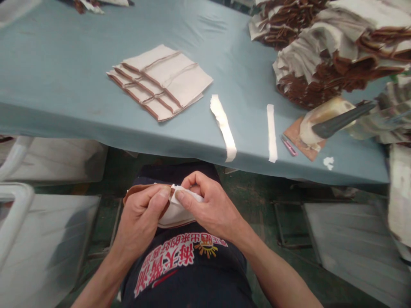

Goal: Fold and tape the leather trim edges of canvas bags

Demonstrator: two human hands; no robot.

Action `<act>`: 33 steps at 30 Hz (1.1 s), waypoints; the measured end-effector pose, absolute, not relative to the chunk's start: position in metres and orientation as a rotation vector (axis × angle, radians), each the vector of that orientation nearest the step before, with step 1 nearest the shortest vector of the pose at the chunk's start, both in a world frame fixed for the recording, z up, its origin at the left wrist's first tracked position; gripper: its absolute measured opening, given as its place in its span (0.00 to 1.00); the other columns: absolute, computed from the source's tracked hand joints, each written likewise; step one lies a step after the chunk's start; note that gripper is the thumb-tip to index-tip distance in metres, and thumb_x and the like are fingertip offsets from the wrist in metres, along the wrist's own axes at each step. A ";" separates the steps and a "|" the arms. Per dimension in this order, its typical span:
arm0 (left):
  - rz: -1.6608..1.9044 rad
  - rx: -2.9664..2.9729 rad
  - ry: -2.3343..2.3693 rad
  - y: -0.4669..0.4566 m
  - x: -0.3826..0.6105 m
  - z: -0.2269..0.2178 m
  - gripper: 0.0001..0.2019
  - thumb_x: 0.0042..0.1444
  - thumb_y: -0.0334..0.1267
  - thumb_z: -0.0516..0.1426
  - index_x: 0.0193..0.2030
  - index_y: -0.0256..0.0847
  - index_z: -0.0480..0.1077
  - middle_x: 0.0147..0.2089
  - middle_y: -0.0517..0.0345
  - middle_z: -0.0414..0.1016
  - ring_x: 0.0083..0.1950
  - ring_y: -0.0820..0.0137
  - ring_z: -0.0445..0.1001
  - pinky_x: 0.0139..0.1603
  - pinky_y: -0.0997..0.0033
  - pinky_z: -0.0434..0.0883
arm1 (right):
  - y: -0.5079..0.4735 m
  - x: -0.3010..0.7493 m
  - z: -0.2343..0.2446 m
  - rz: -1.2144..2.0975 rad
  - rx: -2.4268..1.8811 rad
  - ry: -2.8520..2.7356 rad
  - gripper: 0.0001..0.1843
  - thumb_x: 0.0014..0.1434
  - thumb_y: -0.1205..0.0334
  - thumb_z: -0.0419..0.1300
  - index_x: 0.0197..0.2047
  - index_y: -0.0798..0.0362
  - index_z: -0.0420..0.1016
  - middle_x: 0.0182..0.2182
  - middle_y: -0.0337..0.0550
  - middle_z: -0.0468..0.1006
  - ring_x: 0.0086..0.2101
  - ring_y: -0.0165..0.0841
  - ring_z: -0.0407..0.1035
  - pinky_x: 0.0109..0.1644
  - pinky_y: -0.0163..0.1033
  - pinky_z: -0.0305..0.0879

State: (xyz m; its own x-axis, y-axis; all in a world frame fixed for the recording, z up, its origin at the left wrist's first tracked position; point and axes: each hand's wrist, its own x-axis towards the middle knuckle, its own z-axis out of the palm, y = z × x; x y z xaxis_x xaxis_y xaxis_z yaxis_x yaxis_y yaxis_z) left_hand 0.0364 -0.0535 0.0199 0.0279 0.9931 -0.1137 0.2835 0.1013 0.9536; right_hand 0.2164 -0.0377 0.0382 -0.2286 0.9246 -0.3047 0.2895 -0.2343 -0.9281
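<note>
Bluish table covering stretches beyond your left hand, which pinches the brown-edged piece by its rim; your right hand pinches white material just beside. The piece lies crosswise, beneath and between both.

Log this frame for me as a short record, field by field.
Left hand: pinching a brown-edged white piece
Right hand: pinching a white scrap at its edge
Table, middle: overlapping pale panels
Table, near edge: two white strips, lying apart
Table, right: heaped brown-and-white pieces
</note>
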 end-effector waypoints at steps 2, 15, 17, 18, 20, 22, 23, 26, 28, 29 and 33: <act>0.929 1.343 1.401 -0.054 0.036 0.020 0.18 0.65 0.47 0.58 0.28 0.40 0.80 0.26 0.58 0.76 0.27 0.68 0.70 0.28 0.72 0.66 | -0.037 0.216 0.036 1.485 -1.480 -1.473 0.09 0.65 0.55 0.65 0.38 0.49 0.73 0.23 0.32 0.74 0.24 0.29 0.65 0.29 0.34 0.53; 0.950 1.433 1.444 -0.054 0.054 0.025 0.11 0.58 0.39 0.58 0.30 0.42 0.81 0.30 0.59 0.85 0.29 0.68 0.80 0.28 0.76 0.73 | -0.033 0.223 0.014 1.777 -1.309 -1.289 0.17 0.62 0.44 0.63 0.36 0.50 0.69 0.23 0.31 0.69 0.23 0.26 0.58 0.26 0.32 0.52; 0.958 1.478 1.449 -0.056 0.054 0.023 0.11 0.58 0.38 0.58 0.30 0.42 0.81 0.31 0.60 0.85 0.30 0.68 0.81 0.30 0.77 0.74 | -0.032 0.222 0.010 1.817 -1.288 -1.251 0.18 0.61 0.44 0.63 0.35 0.50 0.69 0.24 0.31 0.68 0.23 0.25 0.57 0.26 0.32 0.51; 0.970 1.503 1.465 -0.056 0.054 0.022 0.11 0.58 0.37 0.58 0.30 0.42 0.81 0.31 0.60 0.85 0.30 0.69 0.81 0.30 0.78 0.74 | -0.032 0.221 0.008 1.831 -1.280 -1.227 0.19 0.61 0.43 0.64 0.35 0.50 0.69 0.24 0.31 0.68 0.24 0.25 0.57 0.26 0.31 0.51; 1.010 1.542 1.507 -0.058 0.055 0.021 0.11 0.57 0.35 0.56 0.28 0.42 0.80 0.30 0.61 0.85 0.29 0.70 0.79 0.30 0.78 0.72 | -0.033 0.219 0.005 1.874 -1.266 -1.143 0.22 0.58 0.41 0.66 0.34 0.51 0.69 0.25 0.32 0.68 0.25 0.25 0.57 0.26 0.31 0.51; 1.041 1.556 1.534 -0.060 0.057 0.022 0.11 0.55 0.34 0.55 0.27 0.41 0.78 0.27 0.62 0.82 0.26 0.72 0.76 0.27 0.78 0.69 | -0.034 0.217 0.001 1.960 -1.238 -1.034 0.26 0.55 0.37 0.69 0.34 0.51 0.69 0.25 0.32 0.67 0.25 0.25 0.56 0.26 0.31 0.51; 1.045 1.548 1.531 -0.061 0.057 0.023 0.12 0.54 0.34 0.54 0.26 0.41 0.77 0.25 0.63 0.80 0.24 0.72 0.75 0.26 0.78 0.68 | -0.035 0.216 0.000 2.016 -1.217 -0.988 0.27 0.54 0.37 0.71 0.34 0.51 0.69 0.24 0.31 0.66 0.24 0.25 0.56 0.26 0.31 0.51; 1.038 1.477 1.487 -0.064 0.058 0.027 0.11 0.52 0.35 0.53 0.22 0.41 0.73 0.21 0.64 0.74 0.22 0.73 0.70 0.24 0.77 0.65 | -0.036 0.215 -0.003 2.219 -1.116 -0.904 0.28 0.50 0.36 0.73 0.33 0.51 0.69 0.23 0.31 0.66 0.23 0.25 0.55 0.25 0.32 0.51; 1.047 1.398 1.461 -0.065 0.057 0.028 0.11 0.52 0.36 0.53 0.20 0.42 0.70 0.20 0.65 0.70 0.22 0.73 0.65 0.22 0.76 0.62 | -0.036 0.213 -0.001 2.284 -1.061 -0.885 0.29 0.49 0.36 0.74 0.32 0.51 0.68 0.23 0.30 0.64 0.22 0.25 0.54 0.25 0.32 0.50; 1.061 1.360 1.451 -0.065 0.056 0.028 0.11 0.51 0.36 0.53 0.20 0.42 0.69 0.19 0.65 0.68 0.21 0.74 0.63 0.22 0.76 0.61 | -0.036 0.211 0.001 2.285 -1.047 -0.877 0.30 0.49 0.35 0.75 0.31 0.51 0.68 0.22 0.29 0.63 0.22 0.25 0.53 0.24 0.32 0.49; 1.075 1.222 1.347 -0.059 0.045 0.024 0.09 0.51 0.37 0.54 0.21 0.42 0.67 0.21 0.67 0.66 0.23 0.74 0.60 0.23 0.76 0.59 | -0.037 0.199 0.007 2.198 -1.049 -0.860 0.34 0.48 0.32 0.76 0.29 0.50 0.63 0.21 0.27 0.58 0.22 0.24 0.49 0.24 0.33 0.46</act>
State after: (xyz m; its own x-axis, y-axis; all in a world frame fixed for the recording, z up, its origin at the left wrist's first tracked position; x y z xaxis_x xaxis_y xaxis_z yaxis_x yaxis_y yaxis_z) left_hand 0.0452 -0.0590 0.0236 -0.0086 0.9949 -0.1003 0.1226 0.1006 0.9873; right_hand 0.1991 -0.0365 0.0066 -0.5429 0.7011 -0.4623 -0.2012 -0.6430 -0.7390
